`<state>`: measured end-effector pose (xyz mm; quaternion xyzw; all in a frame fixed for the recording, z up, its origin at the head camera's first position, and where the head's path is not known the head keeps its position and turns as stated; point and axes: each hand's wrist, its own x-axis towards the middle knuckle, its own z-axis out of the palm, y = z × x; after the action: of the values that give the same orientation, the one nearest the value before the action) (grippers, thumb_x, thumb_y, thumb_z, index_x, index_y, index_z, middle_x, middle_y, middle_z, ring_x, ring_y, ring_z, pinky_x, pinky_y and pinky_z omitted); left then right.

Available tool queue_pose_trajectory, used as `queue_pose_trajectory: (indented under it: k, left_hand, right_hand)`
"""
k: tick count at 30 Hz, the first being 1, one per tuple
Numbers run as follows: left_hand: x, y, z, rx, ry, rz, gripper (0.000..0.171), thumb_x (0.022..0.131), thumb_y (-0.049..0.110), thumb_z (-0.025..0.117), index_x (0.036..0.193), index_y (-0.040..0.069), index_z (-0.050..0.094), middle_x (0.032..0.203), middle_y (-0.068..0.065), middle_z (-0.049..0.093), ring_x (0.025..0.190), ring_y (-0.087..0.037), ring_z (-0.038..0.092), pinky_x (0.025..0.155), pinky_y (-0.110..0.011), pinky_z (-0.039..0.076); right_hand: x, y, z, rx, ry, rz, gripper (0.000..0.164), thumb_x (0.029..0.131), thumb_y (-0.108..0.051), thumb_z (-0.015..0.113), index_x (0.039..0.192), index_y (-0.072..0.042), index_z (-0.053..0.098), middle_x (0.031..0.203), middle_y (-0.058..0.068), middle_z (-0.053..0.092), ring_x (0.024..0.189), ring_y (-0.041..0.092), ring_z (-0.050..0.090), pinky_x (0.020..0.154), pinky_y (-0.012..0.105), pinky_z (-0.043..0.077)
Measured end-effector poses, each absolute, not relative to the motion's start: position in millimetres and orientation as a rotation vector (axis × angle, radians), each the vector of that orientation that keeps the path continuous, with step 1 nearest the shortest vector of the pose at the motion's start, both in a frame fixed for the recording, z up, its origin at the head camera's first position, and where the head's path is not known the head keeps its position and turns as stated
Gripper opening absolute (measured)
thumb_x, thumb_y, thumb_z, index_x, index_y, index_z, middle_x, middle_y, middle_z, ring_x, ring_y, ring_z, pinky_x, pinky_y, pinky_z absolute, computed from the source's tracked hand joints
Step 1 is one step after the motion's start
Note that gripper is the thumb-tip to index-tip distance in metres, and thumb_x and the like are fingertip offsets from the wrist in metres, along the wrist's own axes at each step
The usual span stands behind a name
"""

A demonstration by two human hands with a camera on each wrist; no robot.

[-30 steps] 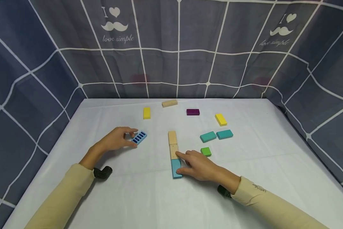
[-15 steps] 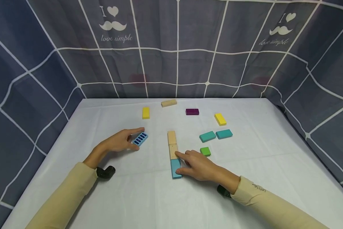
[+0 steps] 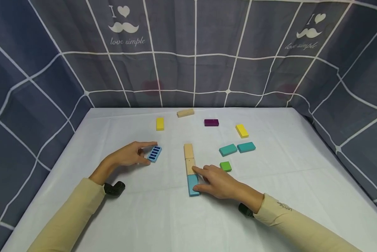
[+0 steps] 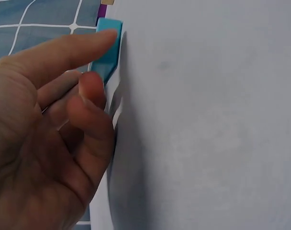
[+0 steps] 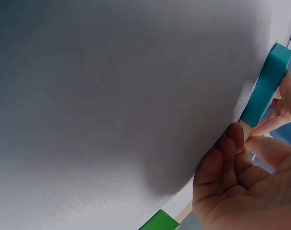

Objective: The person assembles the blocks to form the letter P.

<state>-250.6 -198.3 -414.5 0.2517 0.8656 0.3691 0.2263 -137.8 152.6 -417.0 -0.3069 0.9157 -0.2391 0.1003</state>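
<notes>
In the head view, my left hand (image 3: 130, 154) pinches a light-blue block (image 3: 154, 154) patterned with dark rectangles, index finger at its far end and thumb at the near end. This block's plain side (image 4: 109, 55) faces the left wrist camera. My right hand (image 3: 220, 182) rests at a straight row on the table: its index fingertip touches the nearer wooden block (image 3: 190, 165), its thumb the blue block (image 3: 193, 185) at the near end. Another wooden block (image 3: 188, 151) forms the row's far end. In the right wrist view, the other fingers are bent beside the row.
On the white-covered table (image 3: 163, 224) lie a green block (image 3: 225, 166), two teal blocks (image 3: 228, 150), two yellow blocks (image 3: 160, 124), a purple block (image 3: 211, 123) and a plain wooden block (image 3: 185, 113). A checked curtain (image 3: 175, 70) walls the back and sides.
The left hand has shifted slightly right and turned the patterned light-blue block, which now points more directly away from the person. The right hand and the row have stayed put.
</notes>
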Motion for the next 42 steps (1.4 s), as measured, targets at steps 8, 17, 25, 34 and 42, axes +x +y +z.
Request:
queue_pose_trajectory:
  k: [8, 17, 25, 34, 42]
  left_hand:
    - [-255.5, -191.2, -415.0, 0.657, 2.501, 1.124, 0.074, 0.08, 0.021, 0.084, 0.145, 0.006, 0.051, 0.083, -0.001, 0.053, 0.057, -0.014, 0.036, 0.05, -0.025, 0.029]
    - [-282.5, -124.6, -408.7, 0.633, 2.622, 1.201, 0.07, 0.081, 0.027, 0.083, 0.142, 0.006, 0.054, 0.107, -0.008, 0.065, 0.066, -0.02, 0.047, 0.054, -0.029, 0.038]
    - [-297.8, -85.0, -420.6, 0.666, 2.549, 1.184, 0.071, 0.082, 0.026, 0.083, 0.142, 0.003, 0.052, 0.145, -0.011, 0.051, 0.134, -0.029, 0.045, 0.105, -0.045, 0.04]
    - [-300.3, -78.2, -421.9, 0.658, 2.529, 1.179, 0.07, 0.084, 0.023, 0.081, 0.144, 0.005, 0.05, 0.147, -0.011, 0.049, 0.129, -0.03, 0.048, 0.102, -0.045, 0.042]
    - [-303.1, -76.9, -420.8, 0.648, 2.51, 1.109, 0.069, 0.086, 0.024, 0.078, 0.146, 0.008, 0.048, 0.147, -0.009, 0.049, 0.131, -0.036, 0.047, 0.105, -0.046, 0.04]
  right_hand:
    - [-138.3, 152.1, -416.3, -0.907, 2.704, -0.707, 0.069, 0.092, -0.044, 0.068, 0.146, -0.007, 0.048, 0.078, -0.008, 0.048, 0.074, 0.01, 0.045, 0.065, 0.026, 0.04]
    - [-137.9, 153.4, -416.4, -0.878, 2.699, -0.709, 0.07, 0.092, -0.045, 0.068, 0.146, -0.007, 0.048, 0.078, -0.009, 0.048, 0.074, 0.01, 0.046, 0.064, 0.027, 0.041]
    - [-139.2, 151.8, -416.2, -0.859, 2.686, -0.696, 0.07, 0.092, -0.046, 0.067, 0.147, -0.008, 0.048, 0.08, -0.009, 0.049, 0.075, 0.01, 0.046, 0.065, 0.027, 0.041]
    - [-138.7, 151.9, -414.4, -0.856, 2.684, -0.705, 0.069, 0.092, -0.044, 0.068, 0.146, -0.008, 0.048, 0.08, -0.009, 0.049, 0.075, 0.01, 0.047, 0.065, 0.027, 0.042]
    - [-139.1, 152.1, -414.3, -0.861, 2.69, -0.702, 0.069, 0.092, -0.045, 0.068, 0.146, -0.008, 0.049, 0.081, -0.009, 0.05, 0.076, 0.01, 0.047, 0.066, 0.027, 0.042]
